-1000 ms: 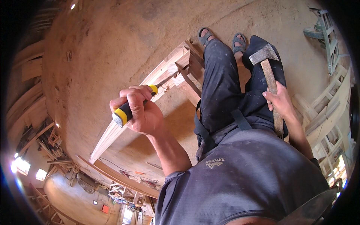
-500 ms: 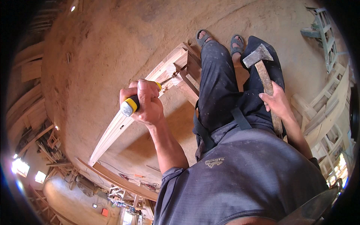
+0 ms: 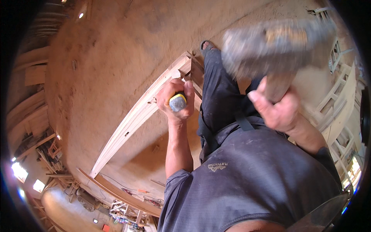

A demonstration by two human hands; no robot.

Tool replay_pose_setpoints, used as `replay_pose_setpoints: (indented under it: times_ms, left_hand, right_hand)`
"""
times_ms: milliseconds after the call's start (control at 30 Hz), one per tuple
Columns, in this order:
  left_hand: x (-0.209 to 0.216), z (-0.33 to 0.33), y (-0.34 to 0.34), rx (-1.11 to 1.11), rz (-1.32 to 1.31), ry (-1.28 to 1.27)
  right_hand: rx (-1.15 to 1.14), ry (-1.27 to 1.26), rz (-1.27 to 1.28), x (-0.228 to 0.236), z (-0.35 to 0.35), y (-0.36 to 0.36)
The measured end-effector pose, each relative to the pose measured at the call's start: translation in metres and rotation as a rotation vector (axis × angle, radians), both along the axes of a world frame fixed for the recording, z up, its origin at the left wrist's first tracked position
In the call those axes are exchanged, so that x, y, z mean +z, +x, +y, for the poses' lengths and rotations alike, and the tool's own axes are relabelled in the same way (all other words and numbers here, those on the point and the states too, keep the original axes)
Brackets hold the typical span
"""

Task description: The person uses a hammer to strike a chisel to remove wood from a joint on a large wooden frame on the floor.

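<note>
My left hand (image 3: 166,101) is closed round the handle of a chisel (image 3: 178,103), whose grey metal cap and yellow-black grip face up at me. Its blade is hidden behind the fist, which sits over the near part of a pale wooden frame (image 3: 140,110) with mortise slots cut in it. My right hand (image 3: 279,112) grips the wooden haft of a hatchet (image 3: 247,52), raised close to the camera on the right. Motion blurs the hatchet's head, and its haft end shows in the eye.
My legs (image 3: 218,77) stand to the right of the frame, on a dusty brown floor (image 3: 112,50). Stacked boards (image 3: 36,75) line the left side. More slatted woodwork (image 3: 340,104) leans at the right. A curved plank (image 3: 123,195) lies at the lower left.
The hatchet has swung up from beside my thigh toward the camera. My left hand has moved right with the chisel, which has tipped from slanted to nearly end-on; its blade is now hidden.
</note>
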State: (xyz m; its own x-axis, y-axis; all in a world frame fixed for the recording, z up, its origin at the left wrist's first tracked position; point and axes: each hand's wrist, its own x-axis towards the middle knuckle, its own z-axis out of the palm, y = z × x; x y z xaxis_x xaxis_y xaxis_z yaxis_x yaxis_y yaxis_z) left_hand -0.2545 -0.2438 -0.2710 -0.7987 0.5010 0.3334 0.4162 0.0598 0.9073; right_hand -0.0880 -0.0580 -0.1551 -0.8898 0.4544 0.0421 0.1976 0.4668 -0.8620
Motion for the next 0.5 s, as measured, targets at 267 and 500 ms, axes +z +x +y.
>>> replay_pose_setpoints:
  times_ms: [267,500]
  left_hand:
    - [-0.001,-0.004,-0.002,0.05,-0.005,-0.091]
    - [-0.007,-0.009,-0.002,0.01,-0.175,0.042]
  right_hand:
    - [0.309,0.265,-0.141,0.015,-0.006,-0.026]
    - [0.19,-0.376,0.874,0.072,-0.017,-0.046]
